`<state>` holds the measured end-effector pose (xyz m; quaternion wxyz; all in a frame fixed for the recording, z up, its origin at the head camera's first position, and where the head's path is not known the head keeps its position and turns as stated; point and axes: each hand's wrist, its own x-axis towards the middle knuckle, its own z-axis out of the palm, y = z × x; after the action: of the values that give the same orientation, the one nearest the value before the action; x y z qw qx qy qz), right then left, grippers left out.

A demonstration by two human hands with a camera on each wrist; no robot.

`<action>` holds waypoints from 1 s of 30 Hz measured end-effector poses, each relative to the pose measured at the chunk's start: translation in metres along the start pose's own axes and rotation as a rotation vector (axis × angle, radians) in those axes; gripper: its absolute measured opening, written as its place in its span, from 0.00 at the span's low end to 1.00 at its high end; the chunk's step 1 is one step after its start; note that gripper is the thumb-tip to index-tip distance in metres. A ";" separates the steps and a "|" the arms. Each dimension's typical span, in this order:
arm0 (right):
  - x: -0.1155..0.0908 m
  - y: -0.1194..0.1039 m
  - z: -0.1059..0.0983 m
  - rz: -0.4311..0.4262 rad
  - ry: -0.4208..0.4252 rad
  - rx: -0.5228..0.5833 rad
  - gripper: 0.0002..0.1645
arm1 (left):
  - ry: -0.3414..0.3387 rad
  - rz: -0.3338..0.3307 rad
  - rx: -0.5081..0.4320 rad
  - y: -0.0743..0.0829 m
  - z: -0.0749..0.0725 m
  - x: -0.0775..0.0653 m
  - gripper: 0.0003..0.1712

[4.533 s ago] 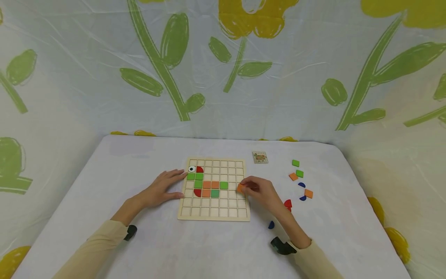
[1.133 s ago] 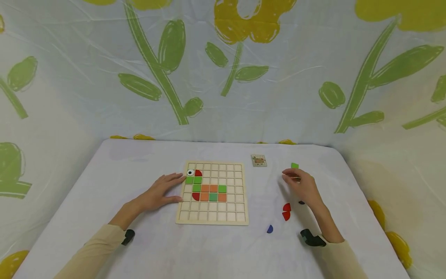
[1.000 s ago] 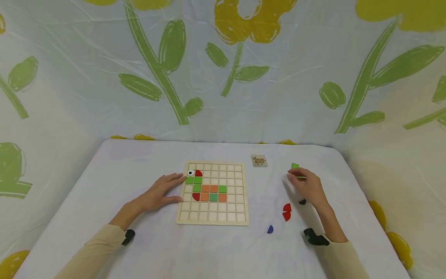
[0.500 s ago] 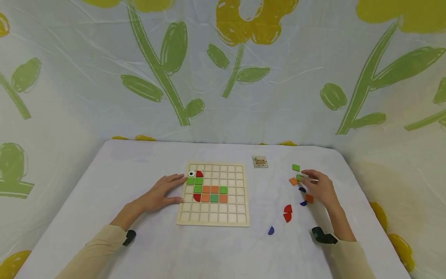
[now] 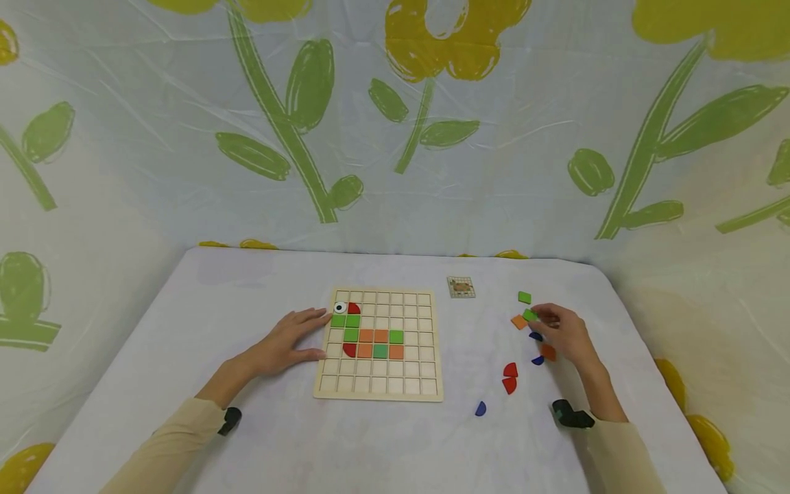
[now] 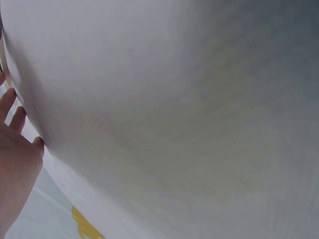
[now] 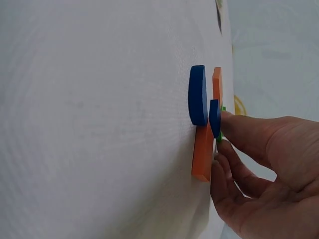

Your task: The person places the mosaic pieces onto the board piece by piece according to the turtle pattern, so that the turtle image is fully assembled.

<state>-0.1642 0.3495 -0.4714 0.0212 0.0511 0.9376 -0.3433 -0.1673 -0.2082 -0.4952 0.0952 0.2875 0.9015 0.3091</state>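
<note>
In the head view my left hand [image 5: 285,343] rests with fingers spread and straight at the left edge of a wooden grid board [image 5: 376,384]. Green, orange and red pieces and a white eye piece [image 5: 339,308] lie in its cells. Over on the right, my right hand [image 5: 566,333] pinches the edge of a green square tile [image 5: 529,315] with thumb and fingers. The right wrist view shows little of this tile [image 7: 220,138], as a blue half-round piece [image 7: 215,118] covers most of it. An orange tile [image 5: 519,322] lies just left of the fingertips.
A small picture card [image 5: 461,287] lies beyond the board. Another green tile [image 5: 524,297], an orange tile [image 5: 548,352], two red quarter-round pieces [image 5: 509,377] and a blue half-round piece [image 5: 481,409] are scattered on the white table. A flower-patterned cloth [image 5: 494,171] stands behind.
The orange tile once held in my right hand now sits in the board's lower row. That hand has moved right to the loose tiles, and the green tile there has shifted slightly. My left hand stays put.
</note>
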 end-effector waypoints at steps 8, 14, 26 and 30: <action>0.001 0.001 0.003 -0.016 0.035 -0.001 0.21 | 0.010 0.015 0.000 0.000 0.001 -0.001 0.45; 0.000 -0.003 0.006 -0.009 0.089 0.022 0.19 | 0.004 -0.008 -0.001 0.001 0.000 -0.002 0.45; 0.003 -0.009 0.005 -0.017 0.110 0.008 0.16 | -0.009 -0.024 -0.001 -0.002 0.001 0.001 0.46; 0.001 -0.010 0.005 -0.002 0.105 0.014 0.16 | -0.012 -0.022 -0.003 -0.003 0.001 0.001 0.46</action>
<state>-0.1666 0.3388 -0.4690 -0.0288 0.0685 0.9350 -0.3467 -0.1689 -0.2089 -0.4976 0.1045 0.2792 0.9035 0.3078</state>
